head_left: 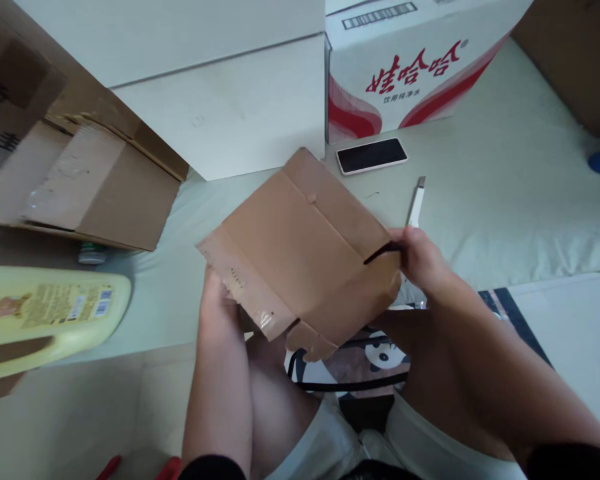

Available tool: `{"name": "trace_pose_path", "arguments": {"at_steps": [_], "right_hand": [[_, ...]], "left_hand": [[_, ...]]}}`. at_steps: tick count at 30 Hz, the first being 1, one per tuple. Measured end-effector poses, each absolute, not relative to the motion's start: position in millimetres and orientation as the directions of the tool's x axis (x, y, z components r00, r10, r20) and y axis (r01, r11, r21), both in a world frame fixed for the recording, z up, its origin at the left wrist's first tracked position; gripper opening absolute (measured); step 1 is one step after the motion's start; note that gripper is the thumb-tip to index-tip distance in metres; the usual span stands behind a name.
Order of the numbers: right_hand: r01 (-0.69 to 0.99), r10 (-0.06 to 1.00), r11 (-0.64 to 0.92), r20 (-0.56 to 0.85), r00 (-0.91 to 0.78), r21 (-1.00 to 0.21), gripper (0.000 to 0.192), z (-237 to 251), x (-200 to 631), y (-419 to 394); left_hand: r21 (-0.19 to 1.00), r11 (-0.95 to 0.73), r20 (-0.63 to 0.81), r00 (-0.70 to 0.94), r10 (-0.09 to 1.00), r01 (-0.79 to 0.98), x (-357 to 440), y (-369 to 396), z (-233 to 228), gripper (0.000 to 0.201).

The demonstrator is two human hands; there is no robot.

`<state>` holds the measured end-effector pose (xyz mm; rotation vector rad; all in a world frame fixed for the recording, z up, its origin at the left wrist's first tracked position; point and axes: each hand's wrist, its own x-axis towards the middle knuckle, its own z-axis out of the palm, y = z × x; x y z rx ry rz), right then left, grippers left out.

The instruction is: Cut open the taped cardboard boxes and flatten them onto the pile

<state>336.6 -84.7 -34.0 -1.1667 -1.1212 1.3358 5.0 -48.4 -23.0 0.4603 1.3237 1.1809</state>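
Note:
A flattened brown cardboard box [285, 233] is held tilted above my lap, with creased flaps and a strip of clear tape along its lower left edge. My left hand [217, 293] grips that left edge; its fingers are mostly hidden behind the cardboard. At the right corner, beside a dark slit, my right hand [423, 257] is closed on the cardboard. A white utility knife [417, 203] with a short metal blade points away just beyond my right fingers. Whether those fingers hold it or it lies on the sheet, I cannot tell.
Behind the cardboard stand a large white box [220, 107] and a white carton with red lettering [405, 87]. A phone [373, 156] lies on the pale green sheet [510, 180]. At left are an open brown carton [125, 193] and a yellow bottle [115, 307].

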Motion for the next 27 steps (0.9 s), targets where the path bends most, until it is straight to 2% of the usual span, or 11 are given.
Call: {"name": "trace_pose_path", "arguments": {"at_steps": [2,4,7,9,12,16,19,23,27], "right_hand": [[-0.098,1.0,0.009,0.011,-0.016,-0.995,0.067,-34,346,-76],[-0.088,0.998,0.048,0.051,-0.031,-0.995,0.06,-35,350,-70],[-0.105,0.979,-0.063,-0.042,-0.198,-0.992,0.063,-39,346,-69],[-0.106,0.953,-0.174,-0.141,-0.267,-0.979,0.067,-42,341,-71],[-0.099,0.957,-0.238,-0.215,-0.195,-0.966,0.063,-40,337,-74],[-0.185,0.987,-0.155,-0.158,0.001,-0.97,0.054,-34,350,-69],[-0.275,0.964,-0.207,-0.244,0.107,-0.939,0.044,-33,361,-64],[-0.337,0.941,-0.322,-0.337,-0.016,-0.885,0.051,-37,350,-66],[-0.334,0.928,-0.37,-0.364,-0.083,-0.867,0.05,-37,320,-75]], "left_hand": [[0.829,0.373,-0.478,-0.182,0.859,-0.417,5,-50,-20,0.039],[0.795,0.423,-0.516,-0.117,0.849,-0.434,4,-49,-18,0.037],[0.699,0.588,-0.639,0.015,0.769,-0.406,7,-48,-19,0.036],[0.681,0.641,-0.673,0.041,0.738,-0.354,11,-48,-21,0.034],[0.703,0.638,-0.664,0.031,0.747,-0.314,15,-47,-25,0.032],[0.819,0.447,-0.516,-0.119,0.848,-0.36,10,-44,-23,0.023],[0.854,0.287,-0.396,-0.185,0.899,-0.433,5,-38,-17,0.022],[0.855,0.133,-0.302,-0.273,0.913,-0.501,7,-29,-12,0.031],[0.852,0.045,-0.213,-0.266,0.94,-0.522,15,-35,-5,0.039]]}}
